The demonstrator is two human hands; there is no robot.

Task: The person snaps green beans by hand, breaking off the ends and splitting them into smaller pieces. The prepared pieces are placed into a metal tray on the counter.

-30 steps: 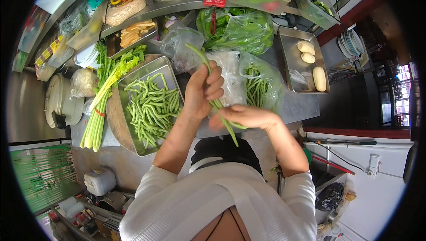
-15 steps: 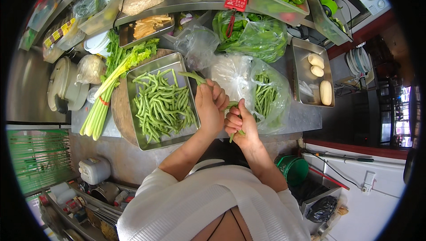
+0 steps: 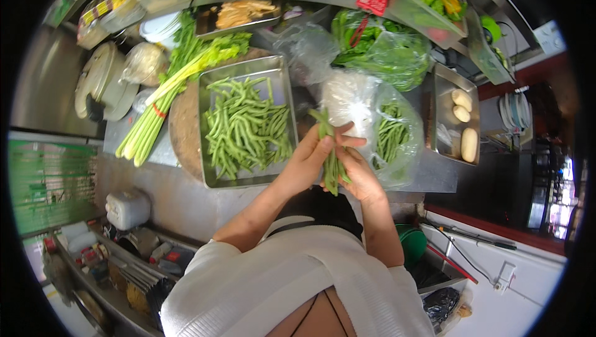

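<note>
A small bundle of green beans (image 3: 333,172) is held upright between my two hands, just right of the metal tray. My left hand (image 3: 311,155) closes on its upper part from the left, with the thumb across the beans. My right hand (image 3: 362,178) grips the bundle from the right; some of its fingers are hidden behind the beans. Many more green beans (image 3: 245,129) lie loose in the rectangular metal tray (image 3: 205,175) to the left. Right of my hands, an open clear plastic bag (image 3: 406,166) holds further green beans.
Celery (image 3: 152,116) tied with a red band lies left of the tray, partly over a round wooden board (image 3: 185,135). Beyond stand bagged leafy greens (image 3: 397,57) and a tray of sliced food (image 3: 245,14). A metal tray (image 3: 444,98) with pale peeled vegetables sits at the right.
My hands were apart, each holding beans; now they have come together around one bundle. My left hand moved down and away from the tray's edge. The whole view has shifted slightly.
</note>
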